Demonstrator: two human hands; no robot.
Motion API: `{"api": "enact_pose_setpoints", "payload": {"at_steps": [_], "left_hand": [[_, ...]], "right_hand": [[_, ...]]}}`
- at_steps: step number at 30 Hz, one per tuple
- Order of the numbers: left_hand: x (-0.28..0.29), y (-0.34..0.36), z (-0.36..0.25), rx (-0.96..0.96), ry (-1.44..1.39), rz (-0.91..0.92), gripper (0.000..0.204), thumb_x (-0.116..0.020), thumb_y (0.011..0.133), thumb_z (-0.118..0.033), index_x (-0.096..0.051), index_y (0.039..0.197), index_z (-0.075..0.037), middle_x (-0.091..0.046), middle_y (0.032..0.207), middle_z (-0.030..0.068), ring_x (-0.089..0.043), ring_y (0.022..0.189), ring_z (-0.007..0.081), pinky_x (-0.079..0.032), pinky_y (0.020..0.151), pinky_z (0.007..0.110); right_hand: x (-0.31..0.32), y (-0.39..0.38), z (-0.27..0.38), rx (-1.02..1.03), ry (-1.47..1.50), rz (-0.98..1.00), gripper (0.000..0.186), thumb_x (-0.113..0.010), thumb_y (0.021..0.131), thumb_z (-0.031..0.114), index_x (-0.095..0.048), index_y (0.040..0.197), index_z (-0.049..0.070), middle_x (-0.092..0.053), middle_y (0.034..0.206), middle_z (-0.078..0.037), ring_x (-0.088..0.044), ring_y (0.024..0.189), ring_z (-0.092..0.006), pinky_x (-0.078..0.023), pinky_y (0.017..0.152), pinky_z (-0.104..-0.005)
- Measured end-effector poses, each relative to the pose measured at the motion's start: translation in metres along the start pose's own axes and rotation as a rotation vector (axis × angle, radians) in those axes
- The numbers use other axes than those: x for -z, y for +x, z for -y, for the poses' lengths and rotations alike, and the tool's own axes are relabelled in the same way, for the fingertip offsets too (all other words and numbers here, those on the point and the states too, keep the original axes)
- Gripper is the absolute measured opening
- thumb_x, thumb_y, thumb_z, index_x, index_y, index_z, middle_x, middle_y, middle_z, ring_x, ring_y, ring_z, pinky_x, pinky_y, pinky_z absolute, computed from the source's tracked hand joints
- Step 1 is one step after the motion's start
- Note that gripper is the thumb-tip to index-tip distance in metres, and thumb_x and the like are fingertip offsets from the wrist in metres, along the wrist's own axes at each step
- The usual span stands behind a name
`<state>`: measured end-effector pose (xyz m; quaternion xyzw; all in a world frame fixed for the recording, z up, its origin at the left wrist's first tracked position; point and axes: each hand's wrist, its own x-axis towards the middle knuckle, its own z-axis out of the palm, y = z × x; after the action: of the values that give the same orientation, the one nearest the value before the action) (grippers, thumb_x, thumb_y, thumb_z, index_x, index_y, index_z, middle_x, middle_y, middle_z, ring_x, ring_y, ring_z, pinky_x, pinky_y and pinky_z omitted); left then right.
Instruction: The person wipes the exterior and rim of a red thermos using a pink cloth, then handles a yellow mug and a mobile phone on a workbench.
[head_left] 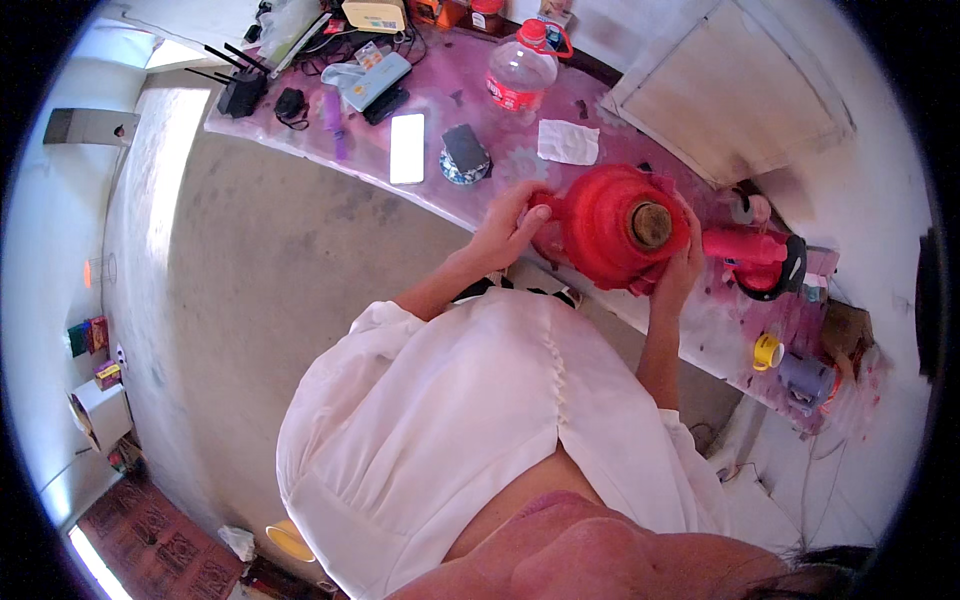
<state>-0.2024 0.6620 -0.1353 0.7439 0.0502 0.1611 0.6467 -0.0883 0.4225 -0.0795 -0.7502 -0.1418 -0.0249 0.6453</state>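
A big cone of red yarn (610, 225) with a brown cardboard core (651, 225) is held above the pink patterned tabletop (470, 170). My left hand (512, 228) grips its left side, fingers curled on the red thread. My right hand (683, 272) supports the right and lower side of the cone. Just to the right of the cone lies a red and black handheld tool (765, 258) on the table.
On the table sit a clear plastic bottle with a red cap (520, 70), a white phone (407, 147), a dark small object on a patterned dish (465, 153), a white paper scrap (568, 141), a router (240, 90), a yellow cup (767, 351) and a grey spool (808, 379).
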Motion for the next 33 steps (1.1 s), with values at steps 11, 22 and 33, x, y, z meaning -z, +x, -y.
{"api": "enact_pose_setpoints", "payload": {"at_steps": [11, 22, 33], "left_hand": [[-0.003, 0.005, 0.004, 0.102, -0.029, 0.036, 0.027, -0.05, 0.101, -0.02, -0.061, 0.113, 0.001, -0.065, 0.091, 0.009, -0.062, 0.087, 0.0163, -0.051, 0.079, 0.034], [-0.007, 0.011, -0.004, -0.002, -0.063, 0.006, 0.026, -0.05, 0.099, -0.018, -0.059, 0.114, 0.001, -0.066, 0.093, 0.0109, -0.063, 0.087, 0.0195, -0.051, 0.082, 0.035], [-0.005, 0.013, -0.002, 0.022, -0.077, 0.06, 0.023, -0.047, 0.1, -0.017, -0.059, 0.109, 0.001, -0.061, 0.089, 0.0054, -0.058, 0.083, 0.0141, -0.05, 0.077, 0.032]], "right_hand": [[-0.005, 0.009, 0.017, 0.273, -0.1, 0.109, 0.039, -0.045, 0.107, 0.024, -0.061, 0.133, 0.0, -0.062, 0.136, -0.015, -0.056, 0.128, -0.0277, -0.039, 0.112, -0.0393], [-0.004, -0.032, 0.0, -0.022, -0.168, -0.137, 0.041, -0.043, 0.108, 0.027, -0.06, 0.134, 0.001, -0.061, 0.138, -0.014, -0.054, 0.13, -0.0278, -0.038, 0.113, -0.0394], [0.002, 0.051, 0.014, -0.174, 0.11, 0.358, 0.038, -0.047, 0.103, 0.021, -0.062, 0.131, 0.001, -0.064, 0.134, -0.013, -0.058, 0.126, -0.0274, -0.043, 0.11, -0.0385]]}}
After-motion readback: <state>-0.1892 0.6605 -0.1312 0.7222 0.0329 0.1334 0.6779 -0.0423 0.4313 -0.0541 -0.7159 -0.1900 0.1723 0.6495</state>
